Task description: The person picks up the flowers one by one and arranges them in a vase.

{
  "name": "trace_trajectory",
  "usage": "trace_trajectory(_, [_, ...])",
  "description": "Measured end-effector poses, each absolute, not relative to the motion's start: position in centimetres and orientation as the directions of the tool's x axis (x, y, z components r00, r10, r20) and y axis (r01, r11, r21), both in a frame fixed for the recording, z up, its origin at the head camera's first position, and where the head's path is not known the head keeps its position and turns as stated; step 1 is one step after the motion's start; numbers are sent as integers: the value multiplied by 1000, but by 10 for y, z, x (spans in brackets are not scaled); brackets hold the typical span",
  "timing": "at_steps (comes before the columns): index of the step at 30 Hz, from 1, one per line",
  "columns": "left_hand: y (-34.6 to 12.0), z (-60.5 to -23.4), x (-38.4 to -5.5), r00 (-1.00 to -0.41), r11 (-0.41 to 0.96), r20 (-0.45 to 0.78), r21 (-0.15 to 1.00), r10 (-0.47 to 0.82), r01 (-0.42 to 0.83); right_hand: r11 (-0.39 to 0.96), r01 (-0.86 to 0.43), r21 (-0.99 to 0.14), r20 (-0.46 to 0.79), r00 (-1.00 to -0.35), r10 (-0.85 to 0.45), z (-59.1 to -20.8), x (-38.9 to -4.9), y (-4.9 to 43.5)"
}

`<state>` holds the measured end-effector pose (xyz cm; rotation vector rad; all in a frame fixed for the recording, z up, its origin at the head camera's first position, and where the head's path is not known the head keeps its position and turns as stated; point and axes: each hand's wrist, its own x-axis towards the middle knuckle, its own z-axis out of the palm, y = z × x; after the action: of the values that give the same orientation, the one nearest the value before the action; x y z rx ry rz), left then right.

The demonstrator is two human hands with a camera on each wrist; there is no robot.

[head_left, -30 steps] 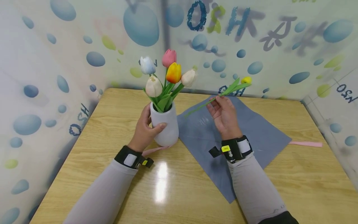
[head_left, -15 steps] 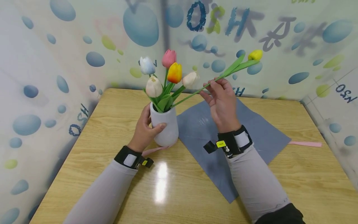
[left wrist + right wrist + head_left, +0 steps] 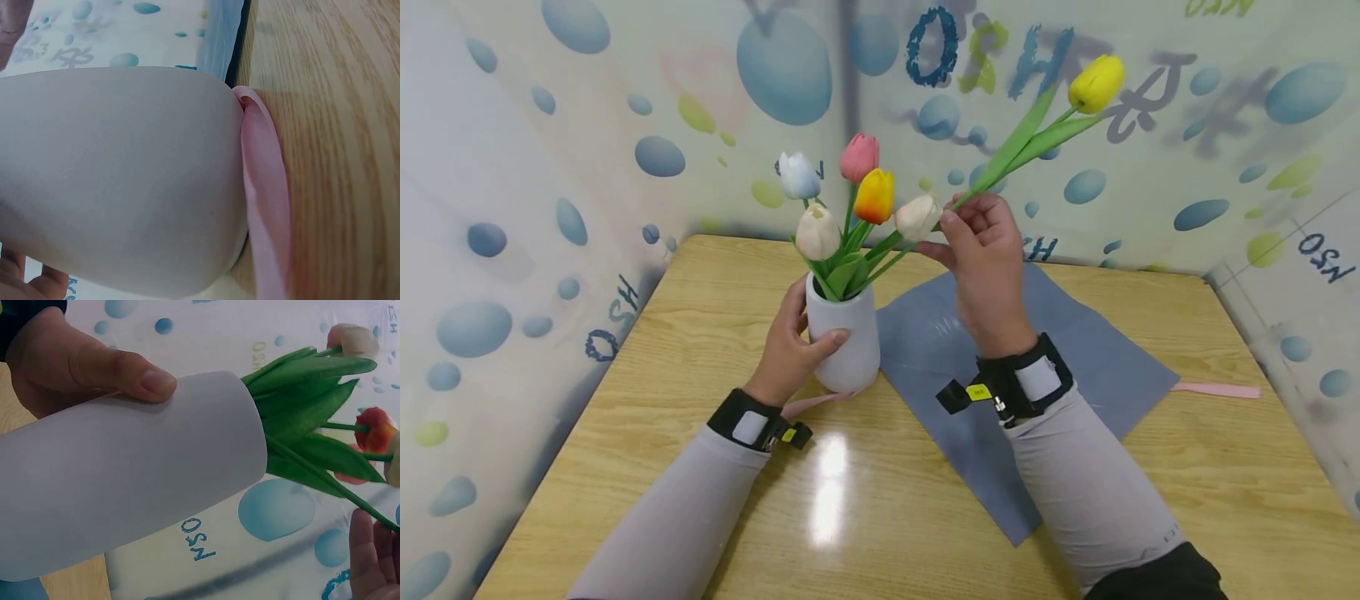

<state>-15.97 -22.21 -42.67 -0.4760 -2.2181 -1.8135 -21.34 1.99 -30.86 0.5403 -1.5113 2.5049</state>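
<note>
A white vase (image 3: 844, 342) stands upright on the table, and my left hand (image 3: 786, 350) grips its left side with the thumb across the front. Several tulips rise from it: a pale blue one (image 3: 799, 176), a pink one (image 3: 859, 158), an orange-yellow one (image 3: 875, 197) and two cream ones, the nearer at the left (image 3: 817, 233). My right hand (image 3: 988, 271) pinches the stem of a yellow tulip (image 3: 1097, 84), which slants up to the right. In the right wrist view that tulip's stem (image 3: 337, 485) runs into the vase's mouth; its lower end is hidden inside.
A grey-blue wrapping sheet (image 3: 940, 400) lies on the wooden table (image 3: 685, 317) right of the vase. One pink ribbon (image 3: 265, 187) passes by the vase's base; another pink ribbon end (image 3: 1217, 389) sticks out at the sheet's right corner. A patterned wall backs the table.
My right hand has raised the yellow tulip and brought it left toward the vase, and its stem end has gone into the mouth. My left hand has stayed on the vase.
</note>
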Motion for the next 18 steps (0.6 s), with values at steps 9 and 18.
trace_trajectory(9, [-222,-425,-158,-920,182,378,902,100,391,-381,-467,-798,528,-846,-69,-300,-204,11])
trace_trajectory(18, [-222,-425,-158,-919,190,381,899,102,394,-257,-515,-818,564,-807,-176,-300,-196,2])
